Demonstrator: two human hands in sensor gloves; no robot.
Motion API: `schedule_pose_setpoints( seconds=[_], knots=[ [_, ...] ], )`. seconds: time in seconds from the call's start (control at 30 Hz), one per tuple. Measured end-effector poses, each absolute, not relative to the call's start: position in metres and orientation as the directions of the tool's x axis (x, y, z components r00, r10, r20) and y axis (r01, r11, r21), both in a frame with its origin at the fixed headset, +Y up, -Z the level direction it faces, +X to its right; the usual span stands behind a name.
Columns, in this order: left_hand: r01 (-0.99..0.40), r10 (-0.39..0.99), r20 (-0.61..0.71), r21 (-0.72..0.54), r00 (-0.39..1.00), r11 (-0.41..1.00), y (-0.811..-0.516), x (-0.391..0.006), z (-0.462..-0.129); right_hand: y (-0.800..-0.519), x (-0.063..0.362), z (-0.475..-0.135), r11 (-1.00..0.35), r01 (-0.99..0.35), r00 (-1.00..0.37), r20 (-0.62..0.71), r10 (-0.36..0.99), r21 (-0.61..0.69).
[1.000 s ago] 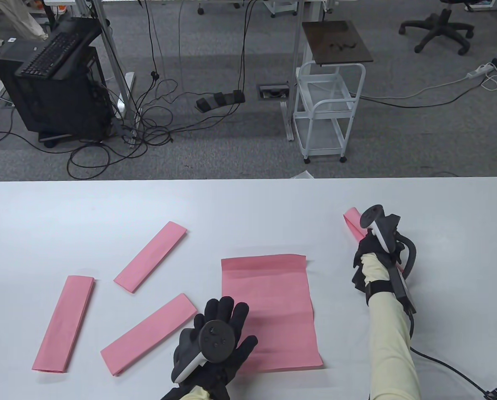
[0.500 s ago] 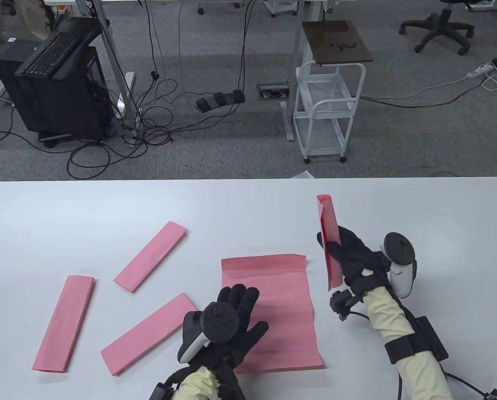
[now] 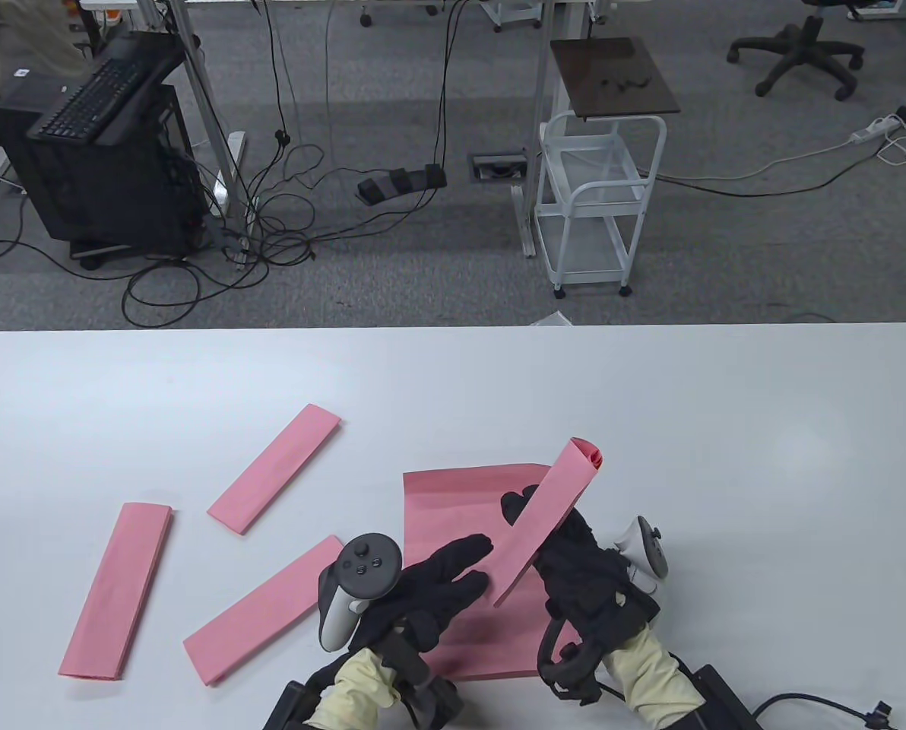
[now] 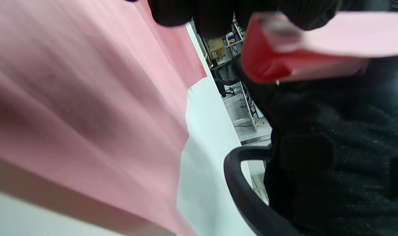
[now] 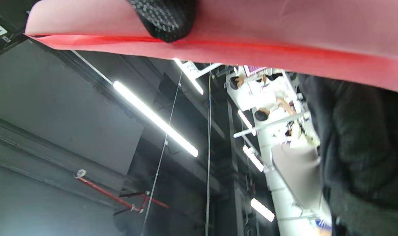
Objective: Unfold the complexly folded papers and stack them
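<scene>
My right hand (image 3: pixel 567 555) grips a folded pink paper strip (image 3: pixel 548 517) and holds it tilted above the unfolded pink sheet (image 3: pixel 453 502) that lies flat on the white table (image 3: pixel 453 372). The strip also shows in the right wrist view (image 5: pixel 284 29), with a fingertip (image 5: pixel 166 19) pressed on it. My left hand (image 3: pixel 441 582) is open, its fingers stretched toward the strip's lower end, just short of it or touching. In the left wrist view the strip's end (image 4: pixel 284 55) sits just below my fingers (image 4: pixel 199 13), above the flat sheet (image 4: pixel 71 108).
Three more folded pink strips lie on the table's left half: one at the far left (image 3: pixel 118 589), one at the middle (image 3: pixel 274 468), one beside my left hand (image 3: pixel 263 612). Beyond the far table edge are a white cart (image 3: pixel 597 205) and a black computer stand (image 3: pixel 96 152).
My right hand has carried the folded strip from the table's right side down and left, over the unfolded sheet. My left hand has turned and reached right toward the strip.
</scene>
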State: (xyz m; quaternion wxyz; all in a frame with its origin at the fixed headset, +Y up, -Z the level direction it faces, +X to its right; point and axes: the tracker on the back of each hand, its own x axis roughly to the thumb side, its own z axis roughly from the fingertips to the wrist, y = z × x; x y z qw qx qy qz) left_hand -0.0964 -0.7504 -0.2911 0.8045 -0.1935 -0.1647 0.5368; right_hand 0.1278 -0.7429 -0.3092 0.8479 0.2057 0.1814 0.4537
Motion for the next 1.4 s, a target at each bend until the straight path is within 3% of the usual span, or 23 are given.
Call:
schedule_pose_setpoints(
  seconds=[0.2, 0.37, 0.43, 0.5, 0.6, 0.77, 0.83, 0.9, 1.17, 1.33, 1.4],
  knots=[
    [-0.849, 0.911, 0.112, -0.333, 0.396, 0.410, -0.743, -0.104, -0.287, -0.751, 0.125, -0.311, 0.517, -0.648, 0.518, -0.175, 0.838, 0.560],
    [-0.868, 0.890, 0.113, -0.199, 0.441, 0.455, -0.731, -0.133, -0.292, -0.742, 0.150, -0.320, 0.433, -0.740, 0.462, -0.078, 0.883, 0.516],
    [-0.856, 0.868, 0.112, -0.146, 0.484, 0.496, -0.727, -0.144, -0.293, -0.732, 0.163, -0.323, 0.315, -0.832, 0.361, 0.016, 0.932, 0.457],
    [-0.838, 0.848, 0.110, -0.133, 0.518, 0.529, -0.724, -0.149, -0.294, -0.719, 0.175, -0.324, 0.097, -0.920, 0.159, 0.135, 0.978, 0.379],
    [-0.809, 0.826, 0.121, -0.169, 0.550, 0.563, -0.722, -0.151, -0.296, -0.702, 0.186, -0.324, -0.217, -0.943, -0.148, 0.263, 0.953, 0.253],
    [-0.800, 0.838, 0.125, -0.255, 0.531, 0.544, -0.723, -0.149, -0.296, -0.683, 0.191, -0.323, -0.628, -0.742, -0.509, 0.411, 0.756, 0.235],
    [-0.785, 0.839, 0.123, -0.303, 0.530, 0.540, -0.724, -0.149, -0.297, -0.682, 0.189, -0.322, -0.725, -0.653, -0.599, 0.438, 0.670, 0.217],
    [-0.783, 0.839, 0.119, -0.310, 0.532, 0.540, -0.725, -0.151, -0.298, -0.682, 0.190, -0.322, -0.723, -0.666, -0.596, 0.453, 0.663, 0.182],
    [-0.808, 0.865, 0.090, -0.322, 0.493, 0.494, -0.728, -0.152, -0.298, -0.696, 0.201, -0.328, -0.452, -0.888, -0.395, 0.364, 0.843, 0.084],
    [-0.872, 0.873, -0.001, -0.056, 0.488, 0.487, -0.727, -0.172, -0.294, -0.706, 0.216, -0.328, -0.443, -0.893, -0.449, 0.236, 0.862, -0.079],
    [-0.857, 0.864, 0.011, -0.123, 0.503, 0.500, -0.725, -0.175, -0.296, -0.706, 0.219, -0.327, -0.454, -0.882, -0.472, 0.222, 0.853, -0.127]
  ],
)
